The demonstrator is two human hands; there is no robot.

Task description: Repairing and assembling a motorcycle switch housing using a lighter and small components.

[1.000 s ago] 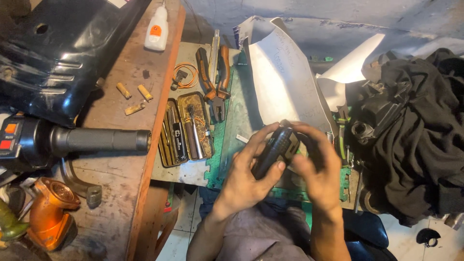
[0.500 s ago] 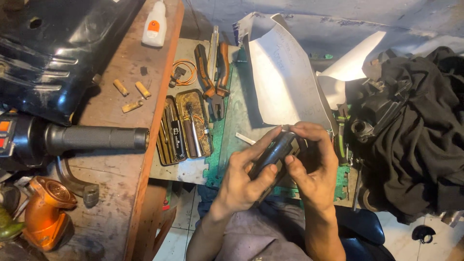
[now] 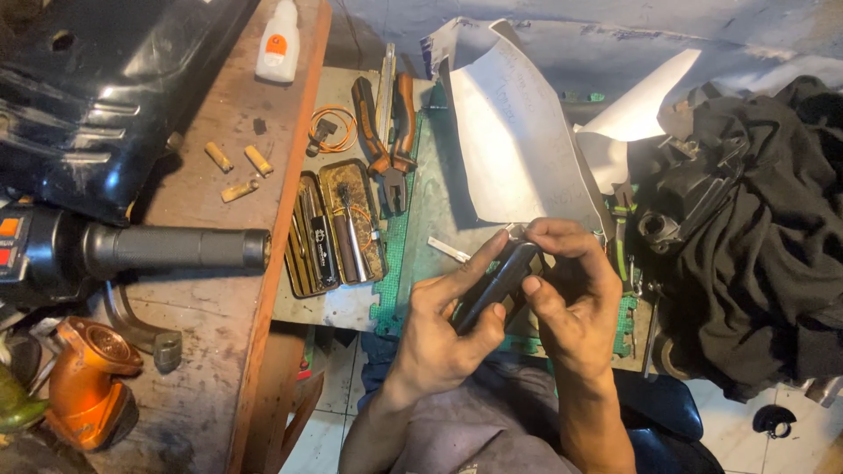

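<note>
My left hand (image 3: 443, 329) grips a small dark oblong device (image 3: 498, 283) from below, fingers wrapped along its side. Over the device's upper end my right hand (image 3: 571, 298) curls, with thumb and fingertips pinching at its top edge. Both hands hover above a green cutting mat (image 3: 421, 206) on the bench. What the right fingertips touch is hidden.
An open tin of small tools (image 3: 338, 228) and orange-handled pliers (image 3: 386, 132) lie left of the hands. A white sheet (image 3: 518, 140) lies behind them, a pile of black cloth (image 3: 755, 219) at right. A black handlebar grip (image 3: 167, 247), glue bottle (image 3: 279, 42) and orange part (image 3: 88, 382) sit left.
The device has tilted more upright between my hands, and my right fingers have shifted up to its top end. My view has moved slightly.
</note>
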